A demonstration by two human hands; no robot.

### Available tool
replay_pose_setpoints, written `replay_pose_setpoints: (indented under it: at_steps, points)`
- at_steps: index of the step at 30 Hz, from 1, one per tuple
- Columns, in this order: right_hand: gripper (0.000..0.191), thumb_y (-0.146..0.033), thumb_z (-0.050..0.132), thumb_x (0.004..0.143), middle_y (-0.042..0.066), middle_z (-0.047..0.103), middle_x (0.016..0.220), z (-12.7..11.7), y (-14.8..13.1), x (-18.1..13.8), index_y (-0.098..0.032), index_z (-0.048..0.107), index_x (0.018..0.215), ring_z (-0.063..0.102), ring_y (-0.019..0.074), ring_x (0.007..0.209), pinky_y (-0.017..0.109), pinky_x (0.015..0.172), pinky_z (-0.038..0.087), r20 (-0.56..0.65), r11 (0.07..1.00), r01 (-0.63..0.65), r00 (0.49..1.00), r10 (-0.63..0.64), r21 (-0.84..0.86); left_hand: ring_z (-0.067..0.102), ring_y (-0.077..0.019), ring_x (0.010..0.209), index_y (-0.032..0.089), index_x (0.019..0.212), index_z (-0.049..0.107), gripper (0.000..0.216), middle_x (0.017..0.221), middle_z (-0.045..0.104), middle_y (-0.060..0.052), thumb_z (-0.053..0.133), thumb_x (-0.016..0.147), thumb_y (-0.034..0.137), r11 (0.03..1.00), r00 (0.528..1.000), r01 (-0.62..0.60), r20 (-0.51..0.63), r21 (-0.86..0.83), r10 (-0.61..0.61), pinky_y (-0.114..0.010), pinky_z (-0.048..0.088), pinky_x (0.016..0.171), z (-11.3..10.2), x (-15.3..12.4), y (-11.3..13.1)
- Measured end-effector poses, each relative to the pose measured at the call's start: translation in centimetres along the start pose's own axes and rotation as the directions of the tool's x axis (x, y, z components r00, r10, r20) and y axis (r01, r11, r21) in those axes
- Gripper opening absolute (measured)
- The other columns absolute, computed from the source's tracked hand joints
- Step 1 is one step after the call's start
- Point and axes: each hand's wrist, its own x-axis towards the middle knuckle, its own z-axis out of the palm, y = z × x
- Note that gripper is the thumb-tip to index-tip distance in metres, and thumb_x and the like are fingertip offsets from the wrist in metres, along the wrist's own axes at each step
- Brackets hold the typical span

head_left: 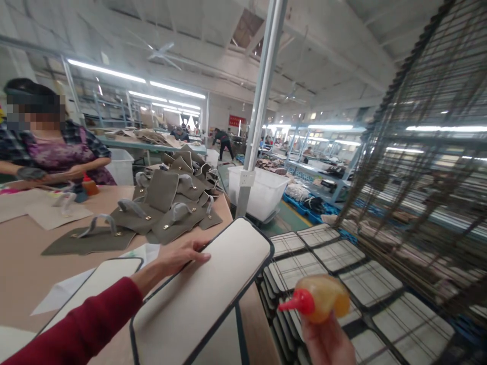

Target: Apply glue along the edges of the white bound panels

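Observation:
My left hand [178, 257], in a dark red sleeve, grips the left edge of a long cream panel with dark piping [205, 291] and holds it tilted above the table edge. My right hand [327, 342], low at the bottom, is wrapped round a yellowish squeeze bottle with a red nozzle [319, 303]; the nozzle points left toward the panel without touching it. A second cream panel [99, 281] lies flat on the brown table [23, 274] under my left forearm.
Grey-green flaps with metal studs [167, 203] are heaped mid-table. A person in a plaid shirt [49, 147] works at the far left. Wire racks [426, 167] holding rows of panels [342, 253] stand to the right. A white bin [262, 195] and pole [258, 111] are behind.

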Motion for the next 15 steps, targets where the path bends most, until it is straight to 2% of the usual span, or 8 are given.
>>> replay_pose_setpoints:
  at_steps: [1, 3, 7, 10, 15]
  points:
    - [0.036, -0.040, 0.077, 0.069, 0.003, 0.069, 0.106, 0.5, -1.4, 0.2, -0.026, 0.069, 0.101, 0.066, 0.0180, 0.094, 0.026, 0.078, 0.056, -0.061, 0.991, 0.131, 0.990, -0.130, 0.026, 0.065, -0.0254, 0.088, 0.016, 0.121, 0.062, 0.054, 0.103, 0.071, -0.008, 0.072, 0.070, 0.027, 1.000, 1.000, 0.024, 0.018, -0.012, -0.024, -0.033, 0.049, 0.081, 0.2, -0.4, 0.3]
    - [0.042, -0.037, 0.079, 0.065, 0.003, 0.068, 0.108, 1.9, -4.1, 0.9, -0.026, 0.068, 0.104, 0.065, 0.0175, 0.096, 0.025, 0.080, 0.055, -0.105, 0.965, 0.260, 0.961, -0.257, 0.014, 0.066, -0.0254, 0.088, 0.017, 0.123, 0.060, 0.054, 0.103, 0.071, -0.008, 0.071, 0.071, 0.027, 0.998, 0.997, 0.060, 0.056, -0.029, -0.058, -0.034, 0.049, 0.082, 0.9, -1.3, 0.9]
    - [0.049, -0.033, 0.083, 0.056, 0.002, 0.069, 0.104, 3.9, -8.2, 1.8, -0.024, 0.067, 0.102, 0.063, 0.0179, 0.096, 0.031, 0.092, 0.049, -0.058, 0.897, 0.434, 0.897, -0.439, -0.080, 0.066, -0.0264, 0.089, 0.017, 0.123, 0.060, 0.054, 0.103, 0.072, -0.007, 0.071, 0.071, 0.027, 0.995, 0.990, 0.094, 0.106, -0.017, -0.091, -0.034, 0.050, 0.083, 2.4, -2.6, 2.4]
    - [0.051, -0.031, 0.085, 0.052, -0.001, 0.068, 0.103, 4.0, -10.1, 1.9, -0.027, 0.067, 0.100, 0.061, 0.0162, 0.097, 0.033, 0.096, 0.045, -0.003, 0.860, 0.497, 0.866, -0.500, -0.118, 0.066, -0.0271, 0.091, 0.017, 0.121, 0.062, 0.052, 0.102, 0.072, -0.007, 0.070, 0.071, 0.026, 0.994, 0.985, 0.105, 0.137, 0.034, -0.109, -0.034, 0.049, 0.084, 3.5, -3.1, 3.5]
    - [0.059, -0.031, 0.087, 0.043, 0.000, 0.068, 0.098, 2.9, -12.0, 1.6, -0.028, 0.067, 0.099, 0.062, 0.0166, 0.087, 0.030, 0.078, 0.050, 0.049, 0.831, 0.521, 0.851, -0.522, -0.194, 0.065, -0.0267, 0.092, 0.018, 0.120, 0.063, 0.047, 0.101, 0.072, -0.005, 0.067, 0.073, 0.024, 0.992, 0.975, 0.105, 0.189, 0.075, -0.117, -0.034, 0.049, 0.086, 4.9, -3.5, 4.5]
